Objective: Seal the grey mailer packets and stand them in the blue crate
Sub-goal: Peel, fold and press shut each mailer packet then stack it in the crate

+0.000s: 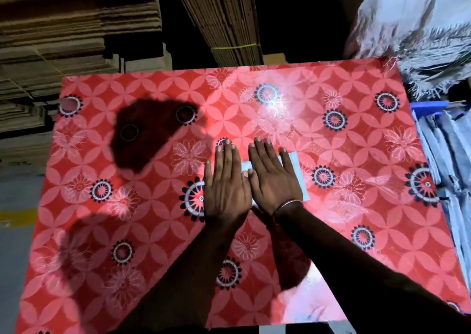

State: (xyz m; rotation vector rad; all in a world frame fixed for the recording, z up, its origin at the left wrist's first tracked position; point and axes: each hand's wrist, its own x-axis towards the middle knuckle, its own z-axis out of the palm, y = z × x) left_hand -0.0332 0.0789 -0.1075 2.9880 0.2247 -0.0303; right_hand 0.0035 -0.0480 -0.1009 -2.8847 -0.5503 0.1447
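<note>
Grey and flat, a mailer (pixel 295 170) lies near the middle of the table (pixel 142 206), which is covered in a glossy red cloth printed with white petals and black-ringed flowers. Both hands press down on the packet with straight fingers, palms flat, gripping nothing. The left hand (pixel 225 186) covers its left part and reaches past its far edge onto the cloth. The right hand (pixel 274 178) lies over its middle, so that only a strip along the right edge and a small patch between the two hands show. The hands lie side by side, thumbs touching or nearly so. A thin bangle (pixel 286 205) circles the right wrist.

The blue crate (pixel 428 107) stands just off the table's right edge, well apart from the hands, and more grey packets (pixel 443 150) stand in it on edge. Stacks of flattened cardboard (pixel 76 28) rise beyond the table at left and centre. A pale, crumpled sack (pixel 413 28) sits at the far right.
</note>
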